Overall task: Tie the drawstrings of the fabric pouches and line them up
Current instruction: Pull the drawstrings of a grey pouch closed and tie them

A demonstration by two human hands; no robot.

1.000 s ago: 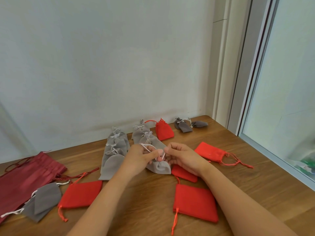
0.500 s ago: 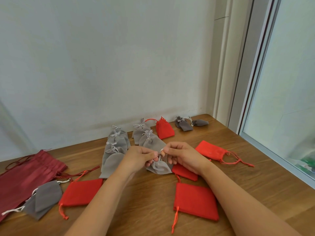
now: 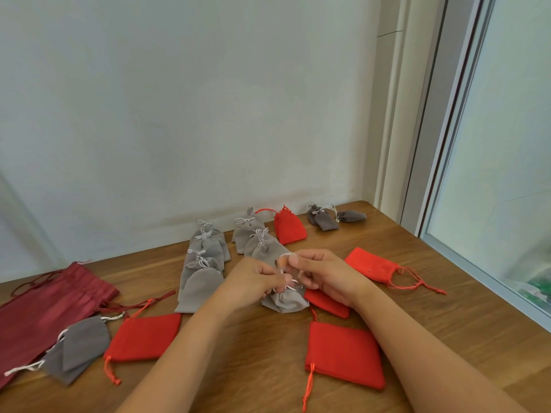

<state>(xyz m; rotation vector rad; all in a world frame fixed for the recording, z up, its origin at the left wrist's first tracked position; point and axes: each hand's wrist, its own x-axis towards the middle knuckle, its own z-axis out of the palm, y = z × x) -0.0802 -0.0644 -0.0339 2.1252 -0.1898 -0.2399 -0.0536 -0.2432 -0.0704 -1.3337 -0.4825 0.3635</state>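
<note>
Light grey fabric pouch (image 3: 284,302) at centre of the wooden tabletop (image 3: 447,308), base on the wood, neck raised between both hands. White drawstring (image 3: 291,289) gathered at that neck, bow not yet visibly finished. Left hand (image 3: 247,281) with grip curled, pinching the cord low by the neck. Right hand (image 3: 325,275) pinching a pale loop of it between thumb and forefinger, slightly higher.

Likely trouble:
- Loop slipping out of either pinch during the pull, leaving a slack or half-made bow.
- Too hard a tug dragging the pouch out of line with the middle column (image 3: 262,248) just beyond.
- Right wrist snagging the flat red pouch (image 3: 326,304) partly hidden behind it.

Counted:
- Roughly 4 tied in the left column (image 3: 202,281), overlapping, exact number unclear.
- 2 tied in the middle column, plus 1 in hand.
- 1 untied darker grey pouch (image 3: 79,347) near left.
- 2 or 3 small dark grey pouches (image 3: 326,219) far right.
- 5 red altogether, only the far red pouch (image 3: 289,226) cinched.
- 1 large dark red drawstring bag (image 3: 44,308) at left.
</note>
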